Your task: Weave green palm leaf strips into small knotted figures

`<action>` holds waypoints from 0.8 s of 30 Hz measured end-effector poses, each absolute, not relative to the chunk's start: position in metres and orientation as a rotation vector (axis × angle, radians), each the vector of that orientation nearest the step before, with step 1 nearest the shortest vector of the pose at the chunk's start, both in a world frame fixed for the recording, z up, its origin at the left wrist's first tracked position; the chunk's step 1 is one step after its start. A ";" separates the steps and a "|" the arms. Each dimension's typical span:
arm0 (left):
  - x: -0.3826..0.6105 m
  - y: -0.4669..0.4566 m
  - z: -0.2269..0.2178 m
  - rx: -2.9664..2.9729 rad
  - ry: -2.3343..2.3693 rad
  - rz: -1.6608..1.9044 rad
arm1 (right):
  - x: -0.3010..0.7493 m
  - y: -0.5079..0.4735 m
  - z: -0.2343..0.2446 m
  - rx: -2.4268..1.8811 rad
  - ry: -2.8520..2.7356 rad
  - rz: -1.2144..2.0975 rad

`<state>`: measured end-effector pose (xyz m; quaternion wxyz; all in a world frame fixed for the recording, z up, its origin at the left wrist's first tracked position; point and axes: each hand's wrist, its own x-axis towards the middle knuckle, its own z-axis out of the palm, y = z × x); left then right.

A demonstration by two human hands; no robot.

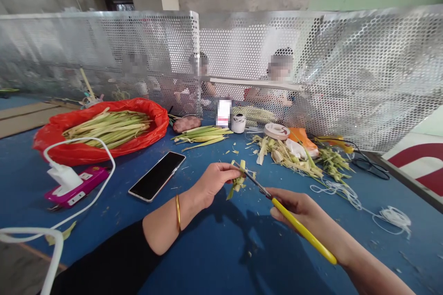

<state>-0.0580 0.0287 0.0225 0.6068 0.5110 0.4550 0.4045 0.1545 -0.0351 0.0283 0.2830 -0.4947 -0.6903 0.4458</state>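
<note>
My left hand (216, 182), with a gold bangle at its wrist, pinches a small woven piece of pale green leaf strips (238, 183) above the blue table (194, 258). My right hand (294, 207) grips a long yellow-handled tool (301, 229) with narrow metal jaws; whether it is scissors or pliers I cannot tell. Its metal tip reaches the top of the woven piece, beside my left fingertips. Small leaf scraps lie just beyond both hands. A dark phone (157, 176) lies flat to the left of my left hand.
A red plastic bag (155, 117) of leaf strips and a magenta power strip (78, 186) stand left. Behind are loose leaves (204, 134), a white jar (238, 123) and a tape roll (277, 131). White string (394, 219) lies right. A perforated metal screen (235, 50) separates people opposite.
</note>
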 end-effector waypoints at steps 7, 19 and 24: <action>-0.058 0.030 0.021 1.183 1.061 0.956 | 0.154 -0.034 0.022 -1.326 -1.869 1.245; -0.058 0.031 0.019 1.186 1.041 0.948 | 0.149 -0.037 0.028 -1.361 -1.854 1.286; -0.057 0.030 0.020 1.186 1.042 0.946 | 0.149 -0.036 0.025 -1.330 -1.836 1.261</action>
